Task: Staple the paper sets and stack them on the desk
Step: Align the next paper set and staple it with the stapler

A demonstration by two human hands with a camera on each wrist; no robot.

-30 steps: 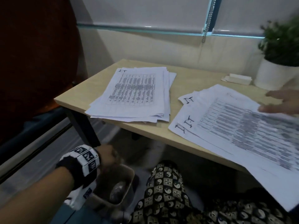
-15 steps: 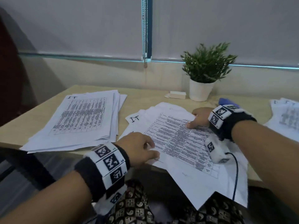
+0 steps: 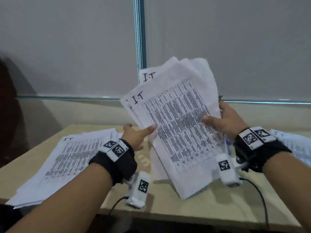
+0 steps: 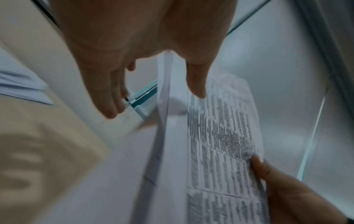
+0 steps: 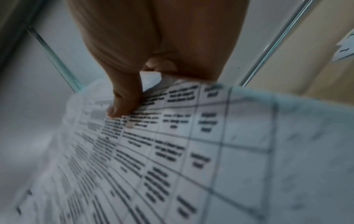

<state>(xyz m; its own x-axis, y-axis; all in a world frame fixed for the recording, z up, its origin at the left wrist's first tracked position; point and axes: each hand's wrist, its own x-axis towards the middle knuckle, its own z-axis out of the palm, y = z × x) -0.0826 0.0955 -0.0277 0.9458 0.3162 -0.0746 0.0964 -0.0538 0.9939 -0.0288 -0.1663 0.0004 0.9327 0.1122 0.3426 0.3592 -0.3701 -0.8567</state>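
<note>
Your left hand (image 3: 136,137) pinched the raised paper set (image 3: 178,125) | your right hand (image 3: 225,120) gripped its opposite edge | 1 paper stack (image 3: 67,162) lay on the desk (image 3: 193,209) beside your left wrist.

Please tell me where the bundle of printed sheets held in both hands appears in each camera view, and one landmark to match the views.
Head: held sheets, centre, raised above the desk.
Left wrist: held sheets, centre-right, seen edge-on below the left hand.
Right wrist: held sheets, filling the lower half.
Shared landmark: the right hand's thumb, pressed on the printed table.
</note>
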